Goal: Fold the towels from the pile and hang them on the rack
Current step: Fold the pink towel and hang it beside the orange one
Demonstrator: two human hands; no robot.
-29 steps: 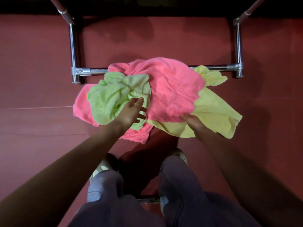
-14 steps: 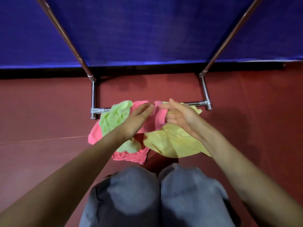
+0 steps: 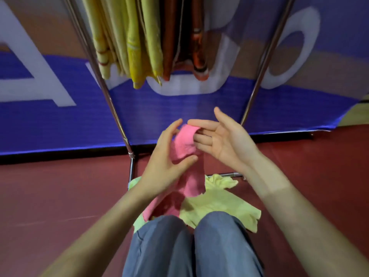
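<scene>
Here the left hand (image 3: 165, 164) curls thumb and fingers round a soft, fuzzy pink towel (image 3: 184, 145) held up above the knees. The right hand (image 3: 223, 142) is flat-palmed, its straight fingers touching the towel's top edge. The cloth trails down to a crumpled yellow towel (image 3: 215, 204) and green towel (image 3: 137, 223) on the red floor (image 3: 60, 196). Beyond stands the shiny metal rack (image 3: 110, 104), where folded towels (image 3: 137, 47) hang.
</scene>
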